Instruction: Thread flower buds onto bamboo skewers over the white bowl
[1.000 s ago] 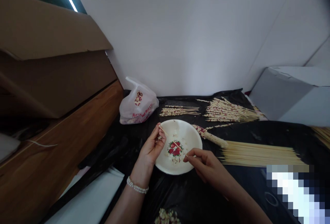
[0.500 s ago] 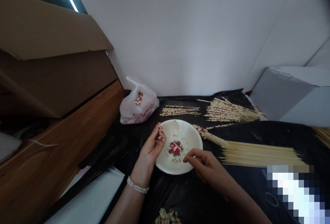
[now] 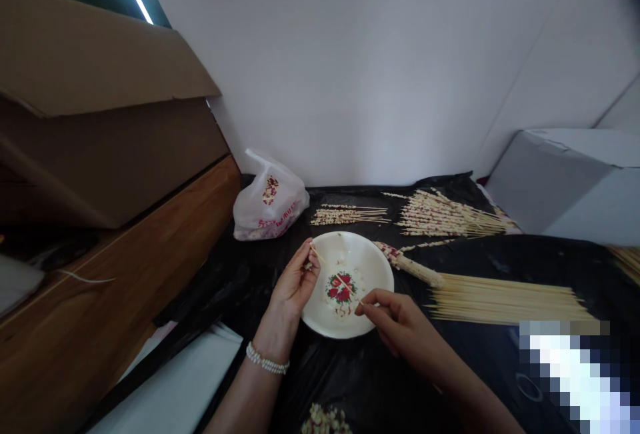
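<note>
A thin wooden skewer (image 3: pixel 345 282) slants across a cream bowl (image 3: pixel 381 274) with red flowers printed on its bottom. My right hand (image 3: pixel 393 317) pinches its lower end at the bowl's right side. Over the left rim, my left hand (image 3: pixel 295 281) has its fingertips closed at the skewer's upper tip, on a small pale piece like a corn kernel. More pale kernels show in the curl of those fingers. Loose kernels and reddish bits lie in the bowl. Just right of it are a partly stripped corn cob (image 3: pixel 413 267) and a bundle of bare skewers (image 3: pixel 505 297).
Kernel-threaded skewers lie in a small pile (image 3: pixel 345 216) and a larger pile (image 3: pixel 440 214) behind the bowl. A white plastic bag (image 3: pixel 270 211) stands back left. More kernels (image 3: pixel 325 419) sit at the front edge. Cardboard box (image 3: pixel 100 154) left; grey box (image 3: pixel 555 181) right.
Both hands and the skewer stay almost in place. The left fingers have shifted very slightly at the skewer tip.
</note>
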`<act>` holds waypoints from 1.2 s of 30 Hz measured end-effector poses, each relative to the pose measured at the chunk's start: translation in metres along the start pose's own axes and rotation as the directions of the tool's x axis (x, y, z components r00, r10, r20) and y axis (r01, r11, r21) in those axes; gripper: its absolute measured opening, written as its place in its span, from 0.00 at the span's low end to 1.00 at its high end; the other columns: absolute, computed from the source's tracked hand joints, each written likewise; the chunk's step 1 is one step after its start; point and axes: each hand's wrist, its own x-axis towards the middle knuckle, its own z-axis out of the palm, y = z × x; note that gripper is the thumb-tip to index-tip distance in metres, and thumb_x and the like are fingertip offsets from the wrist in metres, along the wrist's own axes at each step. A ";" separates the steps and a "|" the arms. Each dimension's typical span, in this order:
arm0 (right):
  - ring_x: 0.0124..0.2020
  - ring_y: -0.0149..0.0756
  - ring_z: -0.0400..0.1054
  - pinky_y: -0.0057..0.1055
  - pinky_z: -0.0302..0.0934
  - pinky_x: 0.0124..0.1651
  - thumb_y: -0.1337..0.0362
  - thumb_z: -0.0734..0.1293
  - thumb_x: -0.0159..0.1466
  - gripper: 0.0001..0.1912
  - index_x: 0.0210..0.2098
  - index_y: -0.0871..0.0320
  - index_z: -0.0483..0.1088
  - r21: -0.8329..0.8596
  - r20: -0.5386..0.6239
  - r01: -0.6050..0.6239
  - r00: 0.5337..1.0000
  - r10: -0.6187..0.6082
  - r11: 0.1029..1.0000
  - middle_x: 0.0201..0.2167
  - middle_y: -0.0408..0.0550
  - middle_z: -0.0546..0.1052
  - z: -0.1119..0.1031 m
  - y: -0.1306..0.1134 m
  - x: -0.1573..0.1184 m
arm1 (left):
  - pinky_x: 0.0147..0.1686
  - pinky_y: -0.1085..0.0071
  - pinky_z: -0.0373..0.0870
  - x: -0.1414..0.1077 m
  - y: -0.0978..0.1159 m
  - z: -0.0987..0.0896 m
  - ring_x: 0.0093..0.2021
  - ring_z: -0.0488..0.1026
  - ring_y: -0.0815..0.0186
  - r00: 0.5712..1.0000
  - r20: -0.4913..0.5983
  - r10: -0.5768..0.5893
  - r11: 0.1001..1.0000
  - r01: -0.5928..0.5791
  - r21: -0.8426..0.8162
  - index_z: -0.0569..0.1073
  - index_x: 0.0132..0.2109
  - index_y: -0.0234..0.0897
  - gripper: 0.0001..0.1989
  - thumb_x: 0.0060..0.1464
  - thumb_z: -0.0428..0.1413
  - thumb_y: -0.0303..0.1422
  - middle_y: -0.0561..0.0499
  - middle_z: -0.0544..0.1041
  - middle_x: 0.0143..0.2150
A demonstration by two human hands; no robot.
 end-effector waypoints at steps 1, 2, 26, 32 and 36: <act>0.11 0.23 0.46 0.23 0.35 0.16 0.57 0.63 0.64 0.13 0.32 0.60 0.69 -0.004 0.000 -0.001 1.000 0.001 1.000 0.10 0.31 0.55 0.000 0.000 0.000 | 0.26 0.85 0.71 0.000 0.000 0.000 0.26 0.73 0.76 1.000 0.000 0.001 1.000 -0.001 -0.003 0.75 0.48 0.33 0.14 0.55 0.55 0.19 0.51 0.77 0.31; 0.12 0.23 0.46 0.23 0.36 0.16 0.57 0.62 0.64 0.12 0.33 0.60 0.70 -0.008 0.001 -0.003 1.000 0.003 1.000 0.10 0.31 0.55 0.001 0.000 0.000 | 0.26 0.85 0.71 0.001 -0.001 0.000 0.26 0.73 0.76 1.000 0.002 0.003 1.000 -0.003 -0.003 0.75 0.47 0.32 0.13 0.56 0.55 0.19 0.50 0.77 0.31; 0.14 0.26 0.49 0.24 0.38 0.17 0.57 0.61 0.66 0.13 0.34 0.60 0.70 -0.089 -0.019 0.046 0.999 -0.048 0.995 0.13 0.33 0.56 0.006 0.003 0.001 | 0.21 0.83 0.67 0.006 -0.006 -0.006 0.22 0.69 0.76 0.995 0.078 -0.061 0.996 0.065 -0.055 0.74 0.39 0.31 0.03 0.58 0.55 0.24 0.52 0.73 0.26; 0.14 0.26 0.50 0.24 0.39 0.17 0.57 0.61 0.66 0.13 0.34 0.61 0.70 -0.101 -0.027 0.048 0.998 -0.051 0.994 0.13 0.34 0.57 0.008 0.003 -0.001 | 0.21 0.83 0.67 0.005 -0.009 -0.004 0.22 0.69 0.76 0.996 0.055 -0.065 0.996 0.068 -0.056 0.74 0.38 0.29 0.03 0.58 0.55 0.24 0.52 0.73 0.26; 0.14 0.26 0.49 0.24 0.39 0.17 0.57 0.61 0.66 0.13 0.33 0.60 0.70 -0.096 -0.034 0.050 0.998 -0.054 0.994 0.13 0.33 0.56 0.008 0.004 -0.001 | 0.21 0.83 0.68 0.005 -0.012 -0.003 0.21 0.68 0.77 0.994 0.067 -0.081 0.995 0.084 -0.044 0.74 0.38 0.28 0.04 0.58 0.54 0.24 0.52 0.73 0.26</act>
